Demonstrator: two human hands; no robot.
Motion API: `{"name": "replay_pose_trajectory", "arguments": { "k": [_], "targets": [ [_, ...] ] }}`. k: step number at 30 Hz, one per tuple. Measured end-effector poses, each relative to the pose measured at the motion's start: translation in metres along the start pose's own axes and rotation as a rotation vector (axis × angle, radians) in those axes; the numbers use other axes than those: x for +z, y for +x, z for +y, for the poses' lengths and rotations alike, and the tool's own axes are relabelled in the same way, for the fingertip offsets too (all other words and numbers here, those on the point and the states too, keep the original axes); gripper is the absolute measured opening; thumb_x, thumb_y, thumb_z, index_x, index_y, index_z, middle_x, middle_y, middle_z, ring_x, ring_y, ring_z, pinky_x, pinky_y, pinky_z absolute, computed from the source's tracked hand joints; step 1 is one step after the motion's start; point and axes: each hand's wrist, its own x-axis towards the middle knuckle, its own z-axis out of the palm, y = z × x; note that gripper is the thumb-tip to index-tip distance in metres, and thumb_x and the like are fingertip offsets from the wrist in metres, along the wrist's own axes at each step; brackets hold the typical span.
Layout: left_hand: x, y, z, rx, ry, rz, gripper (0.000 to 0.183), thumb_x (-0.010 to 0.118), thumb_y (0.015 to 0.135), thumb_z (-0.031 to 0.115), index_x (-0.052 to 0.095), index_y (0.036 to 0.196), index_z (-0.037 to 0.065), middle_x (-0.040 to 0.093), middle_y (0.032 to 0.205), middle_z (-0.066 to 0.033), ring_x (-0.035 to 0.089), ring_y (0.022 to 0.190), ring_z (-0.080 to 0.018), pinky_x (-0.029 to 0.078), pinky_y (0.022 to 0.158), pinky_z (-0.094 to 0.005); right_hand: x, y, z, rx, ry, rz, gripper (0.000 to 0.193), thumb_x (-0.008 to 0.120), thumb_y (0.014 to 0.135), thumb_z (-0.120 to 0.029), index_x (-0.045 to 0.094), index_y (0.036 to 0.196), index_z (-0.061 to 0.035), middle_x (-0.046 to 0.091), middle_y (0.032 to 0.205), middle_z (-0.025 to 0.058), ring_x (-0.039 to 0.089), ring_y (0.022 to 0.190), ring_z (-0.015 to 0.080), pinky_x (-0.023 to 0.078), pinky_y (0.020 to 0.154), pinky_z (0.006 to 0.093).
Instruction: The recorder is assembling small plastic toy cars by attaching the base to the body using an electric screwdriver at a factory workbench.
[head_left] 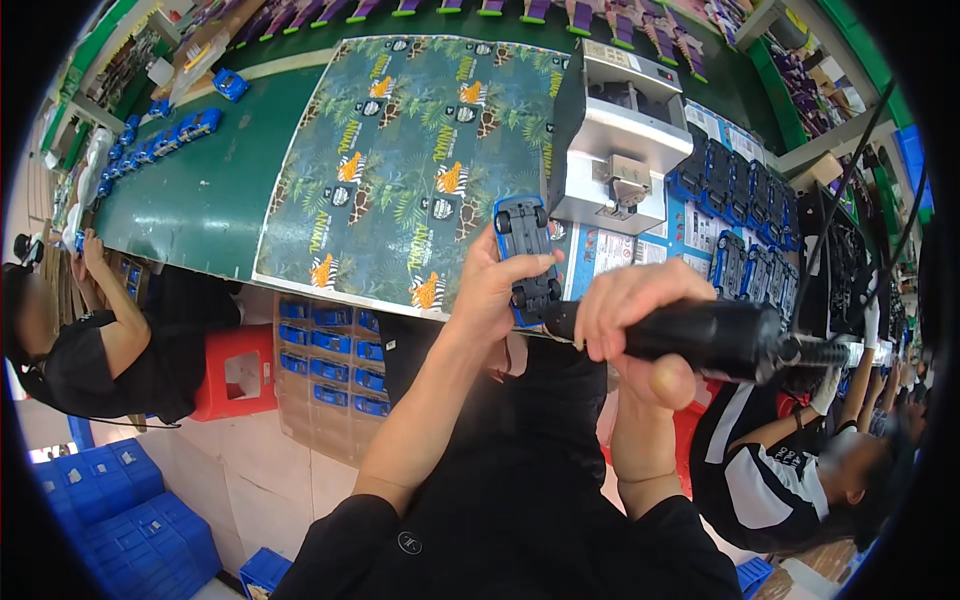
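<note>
My left hand grips a blue toy car with its black underside turned up, thumb laid across the chassis. In my right hand is a black electric screwdriver, held sideways with the fingers wrapped round its body. Its front end points left and meets the lower end of the car; the tip itself is hidden. Just beyond the car stands a grey metal screw feeder. Under the car and feeder lies a printed animal-pattern sheet.
Rows of upturned toy cars lie right of the feeder. More blue cars stand at the far left of the green table. Co-workers sit at both sides, one by a red stool. A box of cars is below the table edge.
</note>
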Motion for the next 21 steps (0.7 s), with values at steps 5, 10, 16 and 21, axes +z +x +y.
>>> {"name": "replay_pose_trajectory", "arguments": {
  "k": [5, 10, 16, 21],
  "targets": [
    [-0.007, -0.004, 0.003, -0.063, -0.213, -0.111, 0.037, 0.055, 0.095, 0.027, 0.053, 0.122, 0.002, 0.063, 0.111, -0.0130, 0.066, 0.091, -0.0238, 0.058, 0.073, -0.0390, -0.021, 0.001, -0.015, -0.185, 0.059, -0.037, 0.050, 0.071, 0.084, -0.047, 0.052, 0.095, -0.0019, 0.053, 0.064, 0.0048, 0.050, 0.049, 0.0147, 0.045, 0.048, 0.0278],
    [-0.010, -0.002, -0.001, -0.069, -0.187, -0.197, 0.066, 0.028, 0.103, 0.054, 0.045, 0.135, 0.000, 0.061, 0.109, -0.0117, 0.065, 0.087, -0.0230, 0.058, 0.071, -0.0391, -0.032, 0.000, -0.008, -0.088, 0.122, 0.095, 0.041, 0.073, 0.082, -0.032, 0.052, 0.097, -0.0001, 0.055, 0.068, 0.0089, 0.055, 0.058, 0.0185, 0.049, 0.056, 0.0327],
    [-0.013, -0.002, -0.003, -0.084, -0.138, -0.185, 0.068, 0.033, 0.101, 0.058, 0.045, 0.135, 0.001, 0.061, 0.107, -0.0099, 0.065, 0.085, -0.0202, 0.057, 0.068, -0.0364, -0.034, -0.002, 0.001, -0.088, 0.148, 0.076, 0.039, 0.073, 0.083, -0.031, 0.052, 0.097, -0.0010, 0.054, 0.067, 0.0086, 0.055, 0.057, 0.0181, 0.050, 0.058, 0.0321],
    [-0.015, 0.002, -0.005, -0.085, -0.088, -0.202, 0.065, 0.037, 0.101, 0.056, 0.046, 0.134, 0.001, 0.062, 0.104, -0.0098, 0.064, 0.082, -0.0197, 0.056, 0.067, -0.0352, -0.036, -0.004, 0.003, -0.077, 0.152, 0.100, 0.039, 0.073, 0.082, -0.031, 0.052, 0.097, -0.0008, 0.054, 0.067, 0.0085, 0.055, 0.057, 0.0180, 0.049, 0.057, 0.0317]
  ]
}}
